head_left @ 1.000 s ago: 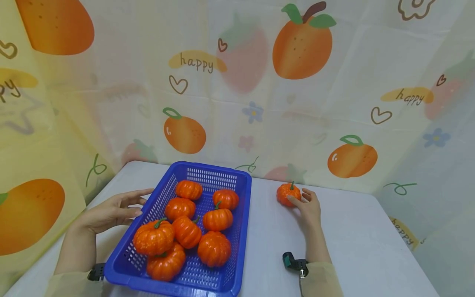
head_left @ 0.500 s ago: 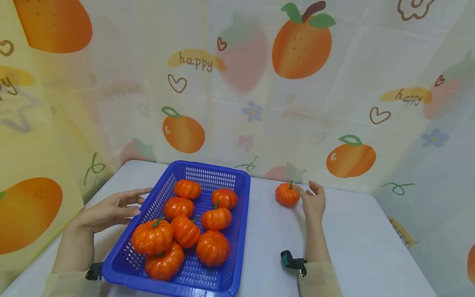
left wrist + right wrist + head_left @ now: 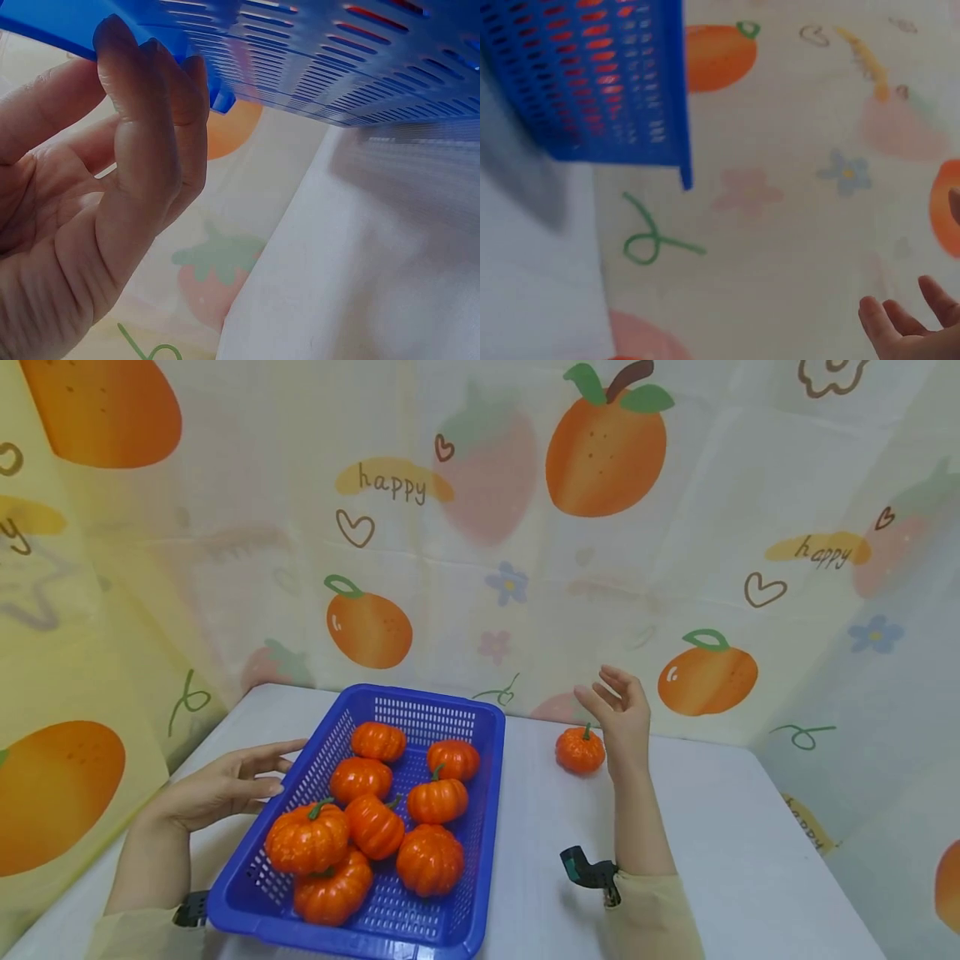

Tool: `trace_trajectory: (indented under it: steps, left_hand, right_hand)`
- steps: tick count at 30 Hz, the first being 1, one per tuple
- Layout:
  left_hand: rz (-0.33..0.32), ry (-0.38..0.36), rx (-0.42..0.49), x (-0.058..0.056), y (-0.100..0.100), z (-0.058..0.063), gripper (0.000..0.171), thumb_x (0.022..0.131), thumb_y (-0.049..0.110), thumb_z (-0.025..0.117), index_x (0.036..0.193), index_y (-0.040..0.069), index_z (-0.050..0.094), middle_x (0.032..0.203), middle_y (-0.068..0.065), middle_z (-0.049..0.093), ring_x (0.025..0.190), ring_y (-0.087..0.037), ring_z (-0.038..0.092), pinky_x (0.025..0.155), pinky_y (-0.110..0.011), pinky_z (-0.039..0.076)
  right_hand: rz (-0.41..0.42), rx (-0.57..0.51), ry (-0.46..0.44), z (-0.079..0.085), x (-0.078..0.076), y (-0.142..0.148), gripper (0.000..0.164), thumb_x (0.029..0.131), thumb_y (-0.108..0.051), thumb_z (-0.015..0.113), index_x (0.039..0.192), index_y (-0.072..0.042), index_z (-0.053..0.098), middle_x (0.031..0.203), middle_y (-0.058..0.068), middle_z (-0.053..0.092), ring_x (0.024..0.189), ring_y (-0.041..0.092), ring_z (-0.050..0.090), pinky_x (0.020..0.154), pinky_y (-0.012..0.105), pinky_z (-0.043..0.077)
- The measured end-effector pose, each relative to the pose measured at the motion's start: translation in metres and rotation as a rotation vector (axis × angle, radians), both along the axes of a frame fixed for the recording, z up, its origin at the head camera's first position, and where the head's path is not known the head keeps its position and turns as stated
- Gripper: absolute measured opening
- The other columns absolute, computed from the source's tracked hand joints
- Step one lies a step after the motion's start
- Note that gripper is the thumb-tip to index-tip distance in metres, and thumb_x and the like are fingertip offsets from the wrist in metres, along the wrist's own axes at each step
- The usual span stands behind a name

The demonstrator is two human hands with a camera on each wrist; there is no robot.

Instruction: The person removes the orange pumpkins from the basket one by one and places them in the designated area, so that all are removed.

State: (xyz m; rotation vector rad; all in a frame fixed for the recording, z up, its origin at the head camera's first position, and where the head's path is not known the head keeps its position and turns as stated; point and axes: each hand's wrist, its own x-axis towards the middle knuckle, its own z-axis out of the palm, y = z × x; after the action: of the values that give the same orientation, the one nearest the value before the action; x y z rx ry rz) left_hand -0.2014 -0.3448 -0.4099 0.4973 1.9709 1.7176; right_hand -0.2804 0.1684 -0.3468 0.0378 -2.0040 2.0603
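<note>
A blue perforated plastic basket (image 3: pixel 491 827) holds several small orange pumpkins (image 3: pixel 430 860), one stacked on another near its front left. My left hand (image 3: pixel 225 782) is at the basket's left side, fingers loosely bent. In the left wrist view, the fingertips of this left hand (image 3: pixel 142 127) meet the basket's rim (image 3: pixel 56 28). A single pumpkin with a green stem (image 3: pixel 581 750) stands on the table right of the basket. Raised beside and above it, my right hand (image 3: pixel 626 718) has loosely bent fingers and holds nothing; the right wrist view catches only its fingertips (image 3: pixel 877 319).
A white-covered table (image 3: pixel 720 843) bears everything. Behind it hangs a fruit-printed curtain (image 3: pixel 465 627), close to the table's back edge. Black wrist straps with cameras (image 3: pixel 588 870) sit on both forearms.
My right hand has let go of the lone pumpkin, drawn off to the right, and lifted above it. That pumpkin stays on the table. My left hand and the basket hold their places.
</note>
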Motion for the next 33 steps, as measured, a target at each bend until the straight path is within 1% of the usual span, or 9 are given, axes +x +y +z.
trace_trajectory:
  steps: [3,7,9,11,15,18,23,28,33]
  left_hand:
    - [-0.002,-0.007,0.008,0.001,0.0,0.0,0.057,0.102,0.007,0.043,0.156,0.021,0.029,0.123,0.001,0.059,0.108,-0.013,0.067,0.09,-0.036,0.059]
    - [-0.003,-0.018,0.01,0.003,0.0,0.0,0.057,0.102,0.007,0.043,0.156,0.022,0.03,0.123,0.001,0.059,0.108,-0.013,0.067,0.091,-0.036,0.059]
    - [-0.002,-0.017,0.008,0.003,0.0,0.0,0.058,0.102,0.007,0.044,0.156,0.02,0.028,0.123,0.001,0.058,0.108,-0.013,0.067,0.091,-0.036,0.059]
    - [0.001,-0.014,0.003,0.003,0.0,0.0,0.058,0.102,0.007,0.044,0.156,0.019,0.027,0.123,0.001,0.058,0.108,-0.013,0.067,0.091,-0.036,0.059]
    - [0.005,-0.008,-0.006,0.002,0.0,0.0,0.059,0.102,0.007,0.045,0.157,0.016,0.026,0.123,0.001,0.059,0.108,-0.013,0.067,0.091,-0.036,0.059]
    - [0.008,-0.004,-0.003,0.001,0.0,0.0,0.059,0.102,0.007,0.045,0.157,0.016,0.026,0.123,0.001,0.059,0.107,-0.013,0.067,0.09,-0.036,0.059]
    - [0.009,-0.002,0.001,0.001,0.0,-0.001,0.059,0.101,0.007,0.045,0.156,0.014,0.026,0.123,0.0,0.059,0.107,-0.013,0.067,0.09,-0.036,0.059]
    - [0.013,-0.005,-0.002,0.002,0.002,-0.002,0.06,0.101,0.008,0.046,0.157,0.012,0.024,0.123,-0.001,0.059,0.107,-0.013,0.067,0.09,-0.036,0.059]
    - [0.005,0.0,0.001,0.002,0.001,0.0,0.06,0.101,0.007,0.045,0.157,0.011,0.023,0.124,-0.001,0.059,0.107,-0.014,0.067,0.09,-0.036,0.059]
  right_hand:
    - [0.067,0.016,0.045,0.016,0.003,-0.013,0.051,0.088,-0.021,0.074,0.133,-0.017,0.051,0.142,0.0,0.048,0.133,0.022,0.048,0.114,0.042,0.043]
    - [0.17,0.018,0.115,0.036,0.008,-0.035,0.052,0.088,-0.013,0.072,0.135,-0.014,0.051,0.142,0.0,0.05,0.131,0.02,0.051,0.105,0.031,0.05]
    - [0.237,0.008,0.159,0.044,0.01,-0.048,0.053,0.088,-0.009,0.07,0.137,-0.01,0.05,0.141,0.002,0.051,0.131,0.021,0.052,0.099,0.027,0.053]
    - [0.315,-0.003,0.191,0.051,0.012,-0.062,0.053,0.089,-0.006,0.067,0.138,-0.008,0.048,0.141,0.004,0.051,0.132,0.023,0.052,0.097,0.024,0.054]
    - [0.488,-0.024,0.21,0.058,0.015,-0.091,0.051,0.09,-0.002,0.062,0.139,-0.005,0.046,0.145,0.009,0.049,0.136,0.028,0.05,0.1,0.027,0.053]
    - [0.608,-0.047,0.189,0.059,0.016,-0.114,0.049,0.092,-0.001,0.058,0.139,-0.003,0.045,0.148,0.014,0.045,0.138,0.032,0.048,0.108,0.035,0.049]
    - [0.763,-0.082,0.139,0.051,0.018,-0.148,0.046,0.093,-0.004,0.055,0.138,-0.004,0.046,0.149,0.018,0.044,0.14,0.037,0.046,0.116,0.046,0.041]
    - [0.857,-0.03,0.081,0.039,0.019,-0.175,0.047,0.093,-0.006,0.057,0.139,-0.007,0.047,0.147,0.014,0.046,0.138,0.035,0.047,0.115,0.046,0.042]
    - [0.943,0.021,0.008,0.03,0.024,-0.194,0.049,0.094,-0.008,0.057,0.142,-0.008,0.045,0.149,0.016,0.044,0.139,0.034,0.047,0.114,0.044,0.044]
